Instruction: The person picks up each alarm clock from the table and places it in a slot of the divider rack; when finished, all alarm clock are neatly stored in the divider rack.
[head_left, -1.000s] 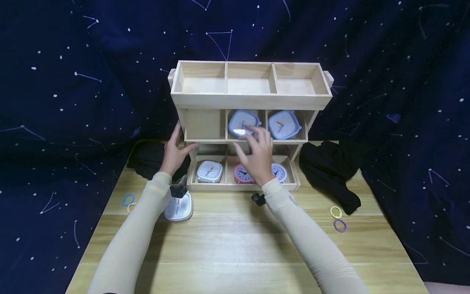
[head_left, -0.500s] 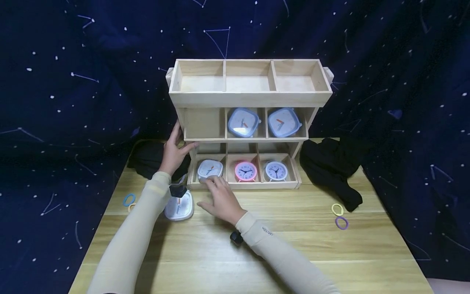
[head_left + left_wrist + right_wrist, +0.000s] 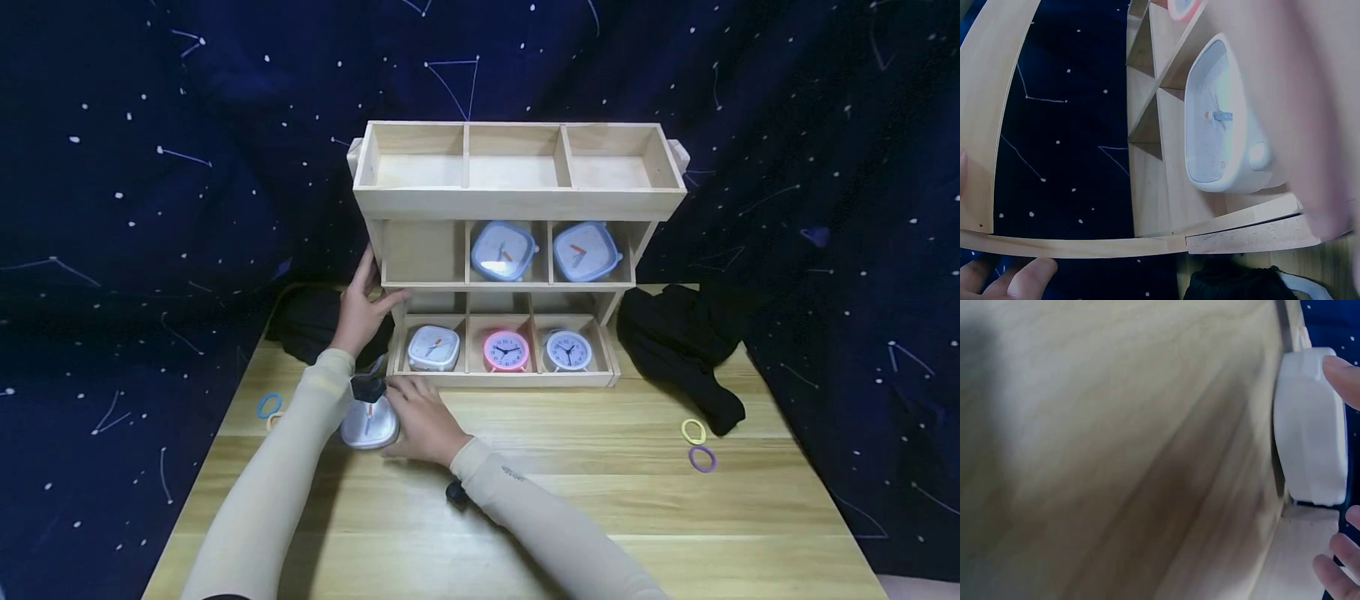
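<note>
My left hand [image 3: 360,315] grips the left side of the tiered wooden rack [image 3: 517,204], thumb toward the front and fingers outside the side board. On the table below it lies a white alarm clock [image 3: 369,425] with its face up, partly covered by the left wrist camera. My right hand [image 3: 423,423] is at this clock's right side, thumb and fingers spread. In the right wrist view the thumb [image 3: 1342,380] overlaps the white clock [image 3: 1310,428], while the fingertips [image 3: 1335,575] are apart from it. Another white clock [image 3: 433,348] stands in the bottom-left compartment.
A pink clock [image 3: 506,351] and a round white clock [image 3: 567,350] share the bottom tier. Two blue-rimmed clocks [image 3: 504,251] sit in the middle tier. Black cloths [image 3: 678,350] flank the rack, and coloured rings [image 3: 693,431] lie at both table sides.
My right hand has come down from in front of the middle tier, moving left to the white clock on the table. My left hand has stayed on the rack's side.
</note>
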Demonstrator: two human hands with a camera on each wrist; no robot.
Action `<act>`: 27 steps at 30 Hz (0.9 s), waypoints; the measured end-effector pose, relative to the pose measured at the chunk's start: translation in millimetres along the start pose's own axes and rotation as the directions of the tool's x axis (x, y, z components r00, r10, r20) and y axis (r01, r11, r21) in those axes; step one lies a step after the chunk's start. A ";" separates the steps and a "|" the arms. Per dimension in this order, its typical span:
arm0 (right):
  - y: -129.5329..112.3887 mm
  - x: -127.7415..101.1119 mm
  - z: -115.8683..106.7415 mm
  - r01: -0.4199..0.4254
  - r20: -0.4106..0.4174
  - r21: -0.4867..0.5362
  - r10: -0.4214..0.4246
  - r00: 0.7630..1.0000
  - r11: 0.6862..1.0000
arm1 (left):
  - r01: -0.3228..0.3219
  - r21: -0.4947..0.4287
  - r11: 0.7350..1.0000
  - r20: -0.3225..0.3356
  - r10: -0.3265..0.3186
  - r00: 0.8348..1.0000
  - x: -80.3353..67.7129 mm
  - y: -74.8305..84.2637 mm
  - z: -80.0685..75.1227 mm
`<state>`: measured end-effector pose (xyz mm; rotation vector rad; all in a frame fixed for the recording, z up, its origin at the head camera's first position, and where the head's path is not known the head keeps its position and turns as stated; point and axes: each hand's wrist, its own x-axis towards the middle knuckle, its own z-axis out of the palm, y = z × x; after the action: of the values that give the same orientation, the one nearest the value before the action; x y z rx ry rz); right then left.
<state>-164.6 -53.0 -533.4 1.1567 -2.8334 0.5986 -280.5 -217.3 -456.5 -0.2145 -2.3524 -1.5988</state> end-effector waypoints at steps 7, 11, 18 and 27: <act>-4.1 3.4 14.8 -0.017 0.009 -0.001 0.017 1.000 1.000 | 0.027 -0.022 0.999 0.013 -0.027 1.000 0.9 -1.6 2.1; -3.8 2.6 19.4 -0.029 -0.011 0.052 0.030 0.999 0.998 | 0.006 -0.015 1.000 0.007 -0.006 1.000 -1.1 -0.1 1.8; -6.4 -1.6 15.6 -0.049 0.032 0.141 0.045 0.998 0.989 | -0.001 -0.023 1.000 0.002 0.001 1.000 -1.1 -0.3 0.6; 6.2 -30.9 7.0 -0.004 0.032 0.123 0.000 0.999 0.992 | 0.009 -0.012 1.000 -0.002 -0.009 1.000 -0.8 1.2 -0.1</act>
<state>-145.6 -30.8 -547.0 1.1922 -2.8609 0.7713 -279.3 -216.9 -455.7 -0.2045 -2.3463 -1.6165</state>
